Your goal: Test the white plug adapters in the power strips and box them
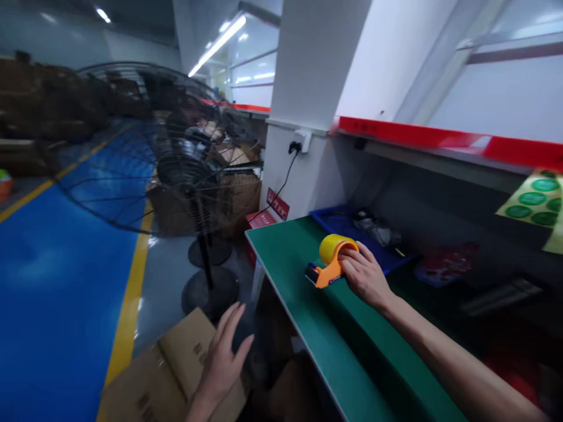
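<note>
My right hand (364,274) grips an orange tape dispenser (331,273) that carries a roll of yellow tape (331,248). The dispenser is held above the green tabletop (281,249), its dark cutting end pointing left. Lower down, my left hand (223,356) is empty, with its fingers stretched out and the thumb apart. Just beneath and to the left of it is a brown cardboard box (153,381) with dark print and a seam along its top. Whether the left hand touches the box, I cannot tell.
A large black standing fan (193,176) rises beyond the box. Behind the dispenser lies a blue tray (328,218) with small items. A red-edged shelf (440,138) overhangs the table, with green round stickers (532,199) hanging at right. A blue floor lane (65,281) runs along the left.
</note>
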Action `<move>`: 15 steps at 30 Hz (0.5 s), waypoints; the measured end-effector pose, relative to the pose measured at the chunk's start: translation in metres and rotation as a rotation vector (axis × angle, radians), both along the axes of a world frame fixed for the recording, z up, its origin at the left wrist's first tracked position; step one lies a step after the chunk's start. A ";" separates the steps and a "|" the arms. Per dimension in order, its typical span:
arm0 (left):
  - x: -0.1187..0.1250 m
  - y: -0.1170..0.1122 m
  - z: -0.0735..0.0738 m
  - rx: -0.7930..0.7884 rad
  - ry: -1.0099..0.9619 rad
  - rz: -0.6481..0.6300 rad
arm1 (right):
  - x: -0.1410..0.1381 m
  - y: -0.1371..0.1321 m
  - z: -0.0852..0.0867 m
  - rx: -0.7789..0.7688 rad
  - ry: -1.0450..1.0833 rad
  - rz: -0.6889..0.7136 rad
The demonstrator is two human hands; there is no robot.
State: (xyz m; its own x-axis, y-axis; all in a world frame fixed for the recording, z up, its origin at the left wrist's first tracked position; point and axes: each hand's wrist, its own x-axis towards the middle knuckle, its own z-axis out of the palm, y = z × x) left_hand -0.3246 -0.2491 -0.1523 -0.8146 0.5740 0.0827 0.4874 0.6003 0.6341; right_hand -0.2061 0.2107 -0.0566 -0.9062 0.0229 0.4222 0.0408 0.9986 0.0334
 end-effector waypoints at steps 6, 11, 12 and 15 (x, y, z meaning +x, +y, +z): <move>0.041 0.015 0.094 0.540 0.178 -0.340 | 0.024 -0.127 0.039 -0.001 0.107 0.331; 0.074 -0.017 0.102 0.687 0.347 -0.248 | 0.021 -0.183 0.042 -0.087 0.072 0.433; 0.079 -0.026 0.100 0.705 0.335 -0.217 | 0.021 -0.193 0.035 -0.129 0.043 0.457; 0.092 -0.057 0.090 0.724 0.100 -0.145 | 0.029 -0.225 -0.002 -0.357 -0.081 0.525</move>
